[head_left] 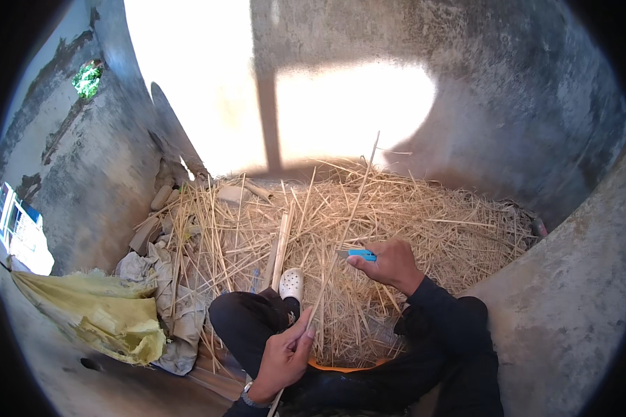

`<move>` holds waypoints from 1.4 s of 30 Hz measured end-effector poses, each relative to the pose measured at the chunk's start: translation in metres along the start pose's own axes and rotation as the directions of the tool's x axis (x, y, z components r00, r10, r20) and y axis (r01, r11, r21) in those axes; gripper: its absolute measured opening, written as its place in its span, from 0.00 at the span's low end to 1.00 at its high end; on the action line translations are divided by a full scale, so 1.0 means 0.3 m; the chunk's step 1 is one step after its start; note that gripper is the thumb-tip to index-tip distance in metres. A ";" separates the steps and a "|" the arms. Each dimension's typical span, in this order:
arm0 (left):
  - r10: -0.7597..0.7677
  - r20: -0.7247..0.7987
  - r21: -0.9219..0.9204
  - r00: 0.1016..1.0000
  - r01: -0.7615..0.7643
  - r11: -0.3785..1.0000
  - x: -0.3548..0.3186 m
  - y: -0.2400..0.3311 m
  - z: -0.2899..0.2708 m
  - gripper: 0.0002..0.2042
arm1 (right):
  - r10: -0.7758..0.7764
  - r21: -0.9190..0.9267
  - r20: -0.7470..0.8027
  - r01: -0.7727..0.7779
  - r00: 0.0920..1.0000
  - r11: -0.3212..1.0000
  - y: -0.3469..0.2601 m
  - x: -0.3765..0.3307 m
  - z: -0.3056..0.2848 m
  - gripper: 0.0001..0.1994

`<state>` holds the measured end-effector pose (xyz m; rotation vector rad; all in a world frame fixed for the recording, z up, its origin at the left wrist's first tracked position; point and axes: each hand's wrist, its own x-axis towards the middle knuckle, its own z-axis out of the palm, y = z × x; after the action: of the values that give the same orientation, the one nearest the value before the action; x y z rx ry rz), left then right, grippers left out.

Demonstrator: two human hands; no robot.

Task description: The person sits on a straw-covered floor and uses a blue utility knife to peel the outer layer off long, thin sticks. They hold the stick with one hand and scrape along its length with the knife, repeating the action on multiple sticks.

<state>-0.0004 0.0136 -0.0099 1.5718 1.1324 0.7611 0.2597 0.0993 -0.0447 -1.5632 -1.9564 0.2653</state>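
Observation:
My left hand is closed round the lower part of a long, thin straw-coloured strip, perhaps split bamboo. The strip slants up and away to the right, with its lower end passing below the hand. In my right hand is a blue-handled utility knife, its short blade pointing left. The blade tip lies at or very near the strip's middle; whether they touch I cannot tell. Under both hands spreads a thick litter of dry strips and shavings.
Concrete walls close in at the back and sides. Wider wooden slats lie beside my foot in a white clog. At the left are a torn yellow sheet and crumpled pale sacking. Bricks sit in the far left corner.

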 end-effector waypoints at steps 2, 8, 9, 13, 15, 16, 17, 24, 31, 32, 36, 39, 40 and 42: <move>0.033 -0.015 0.038 0.999 -0.033 0.999 0.009 -0.025 -0.001 0.20 | -0.042 -0.036 0.014 0.043 0.999 0.998 0.000 0.000 0.017 0.34; 0.021 0.015 0.118 1.000 -0.023 0.993 -0.021 -0.010 -0.004 0.20 | 0.035 -0.039 -0.014 -0.036 0.999 0.999 0.070 0.032 0.016 0.35; 0.012 0.025 0.113 1.000 -0.015 0.993 -0.025 -0.007 -0.002 0.20 | 0.115 -0.048 -0.035 -0.116 0.993 0.992 0.100 0.049 -0.003 0.35; 0.076 0.010 0.058 0.997 -0.076 0.995 -0.040 -0.026 0.017 0.20 | -0.116 -0.021 -0.050 0.115 0.992 0.993 -0.006 -0.036 0.023 0.35; 0.085 0.030 0.055 0.996 -0.086 0.995 -0.047 -0.035 0.014 0.21 | -0.007 -0.042 -0.075 0.004 0.997 0.999 0.064 0.009 0.002 0.36; 0.041 0.055 0.086 0.998 -0.046 0.995 -0.069 -0.025 0.001 0.21 | 0.107 -0.037 -0.086 -0.111 0.991 0.993 0.135 0.063 -0.012 0.37; 0.014 0.091 0.101 0.996 -0.023 0.995 -0.080 -0.018 -0.004 0.21 | 0.222 -0.054 -0.106 -0.228 0.969 0.972 0.186 0.081 -0.029 0.37; -0.081 0.142 0.078 0.987 0.070 0.994 -0.115 0.050 -0.013 0.20 | -0.005 -0.069 -0.111 -0.003 0.994 0.998 0.135 0.039 -0.026 0.36; 0.034 0.196 0.120 0.980 -0.059 0.991 -0.147 0.046 -0.007 0.19 | -0.037 -0.289 -0.333 -0.065 0.942 0.955 0.368 0.121 -0.090 0.37; -0.004 0.210 0.142 0.978 -0.027 0.989 -0.160 0.067 -0.014 0.18 | 0.159 -0.223 -0.330 -0.241 0.930 0.945 0.414 0.134 -0.105 0.37; -0.147 0.241 0.226 0.959 0.092 0.970 -0.192 0.108 -0.009 0.18 | 0.180 -0.316 -0.392 -0.315 0.902 0.895 0.562 0.154 -0.217 0.38; -0.136 0.293 0.183 0.946 0.084 0.980 -0.205 0.095 0.000 0.17 | 0.239 -0.304 -0.497 -0.425 0.834 0.852 0.687 0.114 -0.202 0.40; -0.089 0.312 0.152 0.946 0.043 0.987 -0.214 0.078 0.001 0.17 | 0.426 -0.196 -0.475 -0.565 0.770 0.801 0.762 0.114 -0.247 0.41; -0.061 0.277 0.125 0.959 0.027 0.992 -0.240 0.062 -0.003 0.17 | 0.621 -0.109 -0.438 -0.724 0.650 0.681 0.832 0.073 -0.271 0.41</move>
<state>-0.0218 -0.0541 0.0126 1.6876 1.0141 0.4288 0.5065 0.1726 -0.1005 -2.3130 -1.0624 -0.0197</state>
